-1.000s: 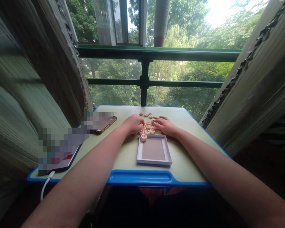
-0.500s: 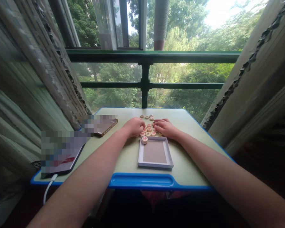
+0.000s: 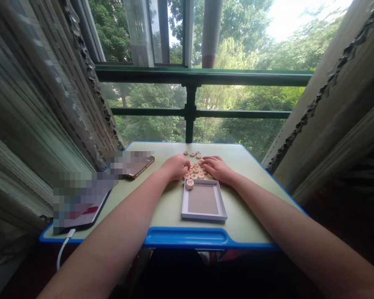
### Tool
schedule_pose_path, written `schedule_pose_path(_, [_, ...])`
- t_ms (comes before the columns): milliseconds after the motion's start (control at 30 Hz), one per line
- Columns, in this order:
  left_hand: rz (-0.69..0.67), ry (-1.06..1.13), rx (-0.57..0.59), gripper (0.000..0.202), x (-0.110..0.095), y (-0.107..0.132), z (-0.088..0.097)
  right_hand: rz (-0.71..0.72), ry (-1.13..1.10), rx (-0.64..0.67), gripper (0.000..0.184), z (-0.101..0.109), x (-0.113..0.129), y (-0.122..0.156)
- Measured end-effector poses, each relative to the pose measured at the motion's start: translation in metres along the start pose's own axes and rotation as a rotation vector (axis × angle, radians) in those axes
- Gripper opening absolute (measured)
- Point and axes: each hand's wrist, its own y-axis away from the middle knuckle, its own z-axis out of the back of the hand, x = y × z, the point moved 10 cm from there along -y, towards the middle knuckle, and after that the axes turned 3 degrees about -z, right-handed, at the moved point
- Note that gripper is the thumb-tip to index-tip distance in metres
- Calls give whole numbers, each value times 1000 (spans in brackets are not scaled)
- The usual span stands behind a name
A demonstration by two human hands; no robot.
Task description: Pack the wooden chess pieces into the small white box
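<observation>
Round wooden Chinese chess pieces [image 3: 195,170] with red or black characters lie in a loose cluster between my hands. At the cluster's left edge my left hand [image 3: 176,166] is closed, its fingers curled; what they hold, if anything, is hidden. From the right, my right hand [image 3: 218,168] reaches in with fingers stretched out, the fingertips at a red-marked piece [image 3: 200,162]. Just in front of the cluster lies a shallow white box tray [image 3: 184,203]. A small stack of pieces topped by a red-marked one [image 3: 190,183] sits in its far left corner.
Several pieces [image 3: 192,154] lie farther back. A flat box [image 3: 140,168] and a tablet [image 3: 95,211] with a white cable [image 3: 64,245] are at the left of the table [image 3: 165,207]. Its blue front edge has a molded groove [image 3: 187,237]. Curtains flank the table; a green railing [image 3: 205,77] stands behind.
A red-marked piece now shows at my right fingertips, where it was mostly covered before. My right fingers have shifted slightly; my left hand stays nearly in place.
</observation>
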Motion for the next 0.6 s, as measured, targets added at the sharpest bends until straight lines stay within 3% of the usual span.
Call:
schedule_pose_path(200, [14,-1,16,28,0,-1,-1,31,-41,19,30,-4,2,-1])
schedule_pose_path(400, [41,-14,34,30,3,-1,-3,-12,-50,-43,29,3,-3,0])
schedule_pose_path(600, [46,-33,45,29,1,-1,-2,82,19,31,33,-6,6,0])
